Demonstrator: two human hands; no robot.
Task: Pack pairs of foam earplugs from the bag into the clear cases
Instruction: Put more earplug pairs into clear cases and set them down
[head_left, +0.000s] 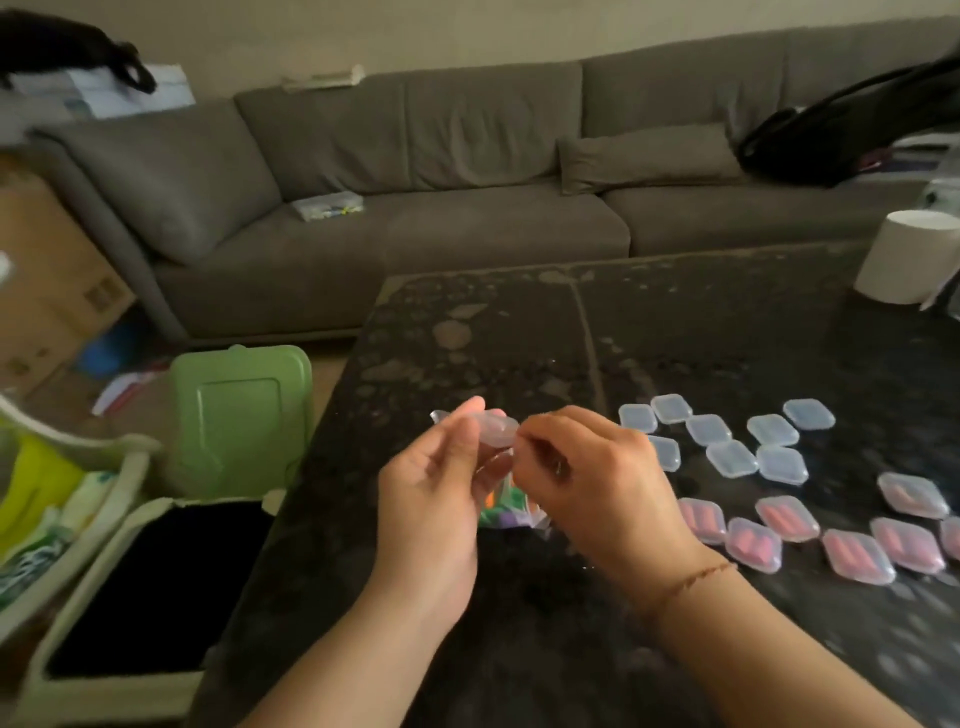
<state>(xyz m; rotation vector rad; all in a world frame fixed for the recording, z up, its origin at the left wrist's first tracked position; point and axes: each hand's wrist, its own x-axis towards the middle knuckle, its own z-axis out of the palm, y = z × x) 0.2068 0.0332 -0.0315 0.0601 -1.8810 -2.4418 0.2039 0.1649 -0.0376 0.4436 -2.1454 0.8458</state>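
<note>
Up front from the head camera: left hand (434, 486) raised above the dark worktop (519, 332), grip curled round a clear case (496, 428), thumb on the near side and fingers behind it. Right hand (582, 478) just beside, fingertips pinched at the case's right edge, touching it; whether anything sits between those fingertips, impossible to tell. Case itself blurred, apparently hinged open, contents not readable. Thin bracelet (691, 579) at the right wrist.

Directly beneath both hands, lying on the worktop: bag of earplugs (506, 512), green, orange and purple showing through the plastic, mostly hidden by the hands.

Right of the hands: cluster of empty clear cases (727, 436) lying flat, some touching one another. Nearer and lower right: row of filled cases (810, 535) with pink earplugs inside, well apart from the held case.

Far right corner of the worktop: white cylinder (909, 254). Left of the worktop, on the floor: green lidded box (241, 415). Behind everything: grey sofa (415, 171) along the wall.
</note>
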